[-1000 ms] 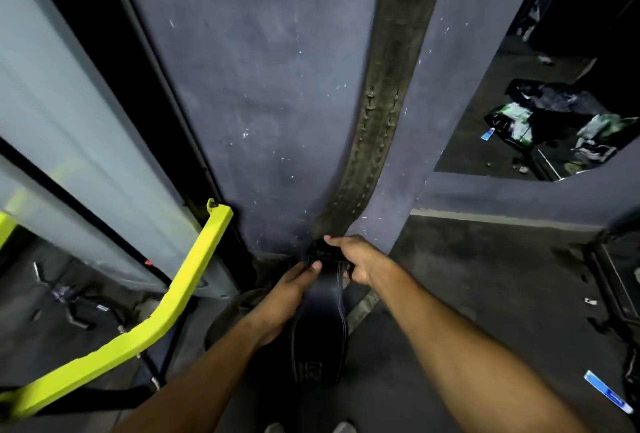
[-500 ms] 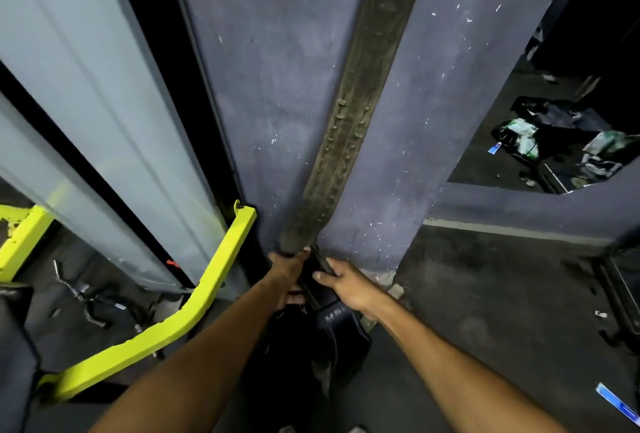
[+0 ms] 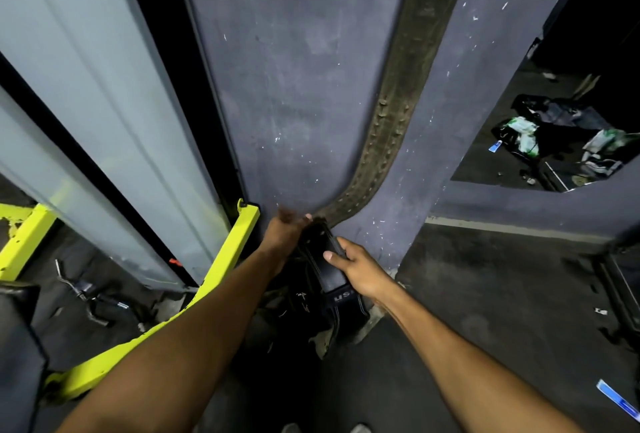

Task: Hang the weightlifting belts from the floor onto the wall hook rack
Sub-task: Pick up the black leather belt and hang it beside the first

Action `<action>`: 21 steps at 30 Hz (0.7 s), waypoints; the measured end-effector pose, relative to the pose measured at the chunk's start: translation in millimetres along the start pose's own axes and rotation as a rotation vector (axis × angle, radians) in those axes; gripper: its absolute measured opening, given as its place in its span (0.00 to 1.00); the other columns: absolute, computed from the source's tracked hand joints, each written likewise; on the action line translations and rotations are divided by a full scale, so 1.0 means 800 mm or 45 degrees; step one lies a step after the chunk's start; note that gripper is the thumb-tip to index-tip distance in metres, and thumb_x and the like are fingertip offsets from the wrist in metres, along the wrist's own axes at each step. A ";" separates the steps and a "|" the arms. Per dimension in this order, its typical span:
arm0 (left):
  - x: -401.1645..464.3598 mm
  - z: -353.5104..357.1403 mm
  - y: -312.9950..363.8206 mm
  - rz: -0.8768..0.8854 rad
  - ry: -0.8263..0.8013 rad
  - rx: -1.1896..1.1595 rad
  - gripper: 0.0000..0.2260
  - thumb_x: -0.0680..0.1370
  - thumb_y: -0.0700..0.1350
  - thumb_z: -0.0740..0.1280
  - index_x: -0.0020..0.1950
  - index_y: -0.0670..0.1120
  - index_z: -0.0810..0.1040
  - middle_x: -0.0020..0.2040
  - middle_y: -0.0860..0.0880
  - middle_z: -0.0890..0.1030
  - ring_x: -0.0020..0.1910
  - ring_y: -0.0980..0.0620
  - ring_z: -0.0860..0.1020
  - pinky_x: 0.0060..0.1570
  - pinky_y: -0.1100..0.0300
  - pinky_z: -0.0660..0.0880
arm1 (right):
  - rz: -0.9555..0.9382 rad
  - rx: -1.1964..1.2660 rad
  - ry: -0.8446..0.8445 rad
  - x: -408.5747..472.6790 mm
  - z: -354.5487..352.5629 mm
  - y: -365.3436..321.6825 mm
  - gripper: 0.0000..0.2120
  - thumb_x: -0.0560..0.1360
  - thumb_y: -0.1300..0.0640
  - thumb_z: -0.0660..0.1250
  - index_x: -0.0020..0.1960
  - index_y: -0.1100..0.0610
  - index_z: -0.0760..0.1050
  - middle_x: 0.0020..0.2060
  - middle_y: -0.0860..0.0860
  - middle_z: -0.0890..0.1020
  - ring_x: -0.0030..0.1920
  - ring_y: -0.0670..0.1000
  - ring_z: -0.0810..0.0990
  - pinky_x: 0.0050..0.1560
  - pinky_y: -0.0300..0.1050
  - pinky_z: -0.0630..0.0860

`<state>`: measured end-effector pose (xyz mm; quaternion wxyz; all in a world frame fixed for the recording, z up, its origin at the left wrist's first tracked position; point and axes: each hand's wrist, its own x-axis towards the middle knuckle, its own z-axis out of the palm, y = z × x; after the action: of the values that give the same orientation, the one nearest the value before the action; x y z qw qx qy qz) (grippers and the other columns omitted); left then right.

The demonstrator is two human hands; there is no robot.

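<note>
A long brown leather belt (image 3: 398,114) hangs down the grey pillar, and its lower end curves left toward my hands. Below it a black belt (image 3: 327,266) with white lettering rises from a dark heap on the floor. My right hand (image 3: 356,264) grips the black belt's upper part, thumb on its face. My left hand (image 3: 287,230) is blurred at the black belt's top end, right where the brown belt ends. I cannot tell which of the two it holds. The hook rack is out of view.
A yellow-green machine frame (image 3: 221,266) runs diagonally at the left, close to my left forearm. Pale panels stand behind it. Bar handles (image 3: 86,294) lie on the floor at left. A cluttered opening (image 3: 561,134) is at the right. Dark floor spreads to the right.
My left hand has moved up to the brown belt's lower end, which now bends further left. My right hand has slid down the black belt. The view tilted slightly.
</note>
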<state>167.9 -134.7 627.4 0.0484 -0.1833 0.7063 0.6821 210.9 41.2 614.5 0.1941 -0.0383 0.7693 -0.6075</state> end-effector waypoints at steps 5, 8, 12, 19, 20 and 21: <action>-0.015 0.003 0.001 -0.408 -0.138 -0.191 0.27 0.78 0.61 0.71 0.70 0.44 0.78 0.69 0.37 0.79 0.68 0.38 0.79 0.63 0.53 0.76 | -0.091 0.106 -0.012 0.013 -0.012 -0.026 0.17 0.84 0.60 0.65 0.72 0.56 0.75 0.65 0.53 0.84 0.69 0.54 0.81 0.75 0.56 0.73; -0.014 0.007 0.031 -0.286 -0.271 -0.395 0.24 0.81 0.58 0.67 0.70 0.43 0.77 0.67 0.39 0.82 0.59 0.42 0.84 0.59 0.47 0.80 | -0.191 0.121 0.044 0.023 -0.023 -0.050 0.18 0.85 0.62 0.64 0.74 0.60 0.73 0.67 0.56 0.83 0.70 0.55 0.80 0.75 0.54 0.73; -0.012 0.020 0.100 -0.113 -0.351 -0.598 0.22 0.84 0.56 0.63 0.71 0.42 0.75 0.61 0.37 0.83 0.49 0.46 0.84 0.50 0.51 0.81 | -0.283 0.190 0.077 0.036 -0.049 -0.096 0.15 0.84 0.67 0.62 0.71 0.65 0.72 0.62 0.58 0.83 0.63 0.55 0.81 0.71 0.53 0.75; -0.001 0.034 0.233 0.018 -0.186 -0.713 0.13 0.84 0.42 0.66 0.64 0.35 0.78 0.43 0.41 0.83 0.32 0.47 0.84 0.34 0.49 0.85 | -0.354 0.254 -0.036 0.040 -0.088 -0.170 0.15 0.84 0.60 0.62 0.71 0.59 0.75 0.61 0.52 0.85 0.63 0.51 0.83 0.65 0.45 0.79; -0.002 0.038 0.245 0.068 -0.189 -0.697 0.16 0.84 0.39 0.65 0.69 0.33 0.74 0.46 0.39 0.82 0.36 0.46 0.84 0.38 0.48 0.84 | -0.331 0.245 -0.020 0.042 -0.091 -0.183 0.18 0.84 0.55 0.63 0.73 0.57 0.74 0.63 0.51 0.84 0.64 0.51 0.83 0.63 0.45 0.79; -0.003 0.043 0.255 0.121 -0.214 -0.695 0.17 0.84 0.36 0.63 0.72 0.32 0.71 0.49 0.38 0.81 0.40 0.44 0.82 0.42 0.47 0.84 | -0.314 0.204 -0.003 0.044 -0.095 -0.199 0.20 0.84 0.49 0.62 0.74 0.54 0.73 0.63 0.49 0.85 0.63 0.51 0.83 0.60 0.47 0.80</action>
<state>97.4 -99.9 818.7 0.0236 -0.0993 0.4980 0.8611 124.1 59.6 771.2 0.1214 -0.1176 0.7075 -0.6862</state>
